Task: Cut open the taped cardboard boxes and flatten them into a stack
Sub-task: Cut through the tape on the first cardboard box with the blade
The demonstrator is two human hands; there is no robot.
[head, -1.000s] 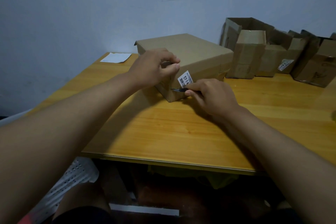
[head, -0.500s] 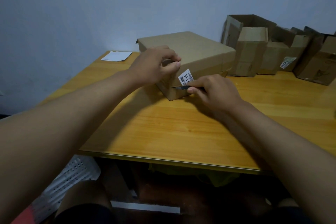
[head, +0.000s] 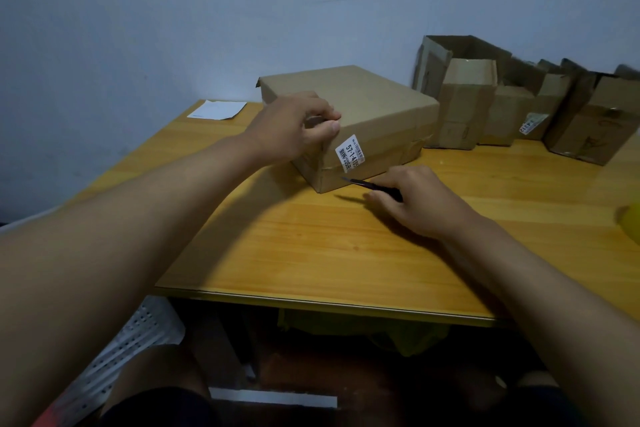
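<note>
The flat brown cardboard box (head: pixel 349 114) is gripped by the left hand (head: pixel 294 128); a slim black knife (head: pixel 372 186) is held in the right hand (head: pixel 415 201), blade tip at its lower seam.

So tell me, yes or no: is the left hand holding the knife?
No: the left hand grips the top corner of the box, while the right hand holds the knife.

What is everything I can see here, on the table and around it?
Taped box: one, brown, on the table, nearest the person.
Label: one, white, on that box's near side.
Knife: one, dark, tip near the box's bottom corner.
Other boxes: several, brown, in a row by the wall, right.
Paper: one, white, table's far left corner.
Table: one, orange wood.
Left hand: grips the taped box's corner.
Right hand: holds the knife.
</note>
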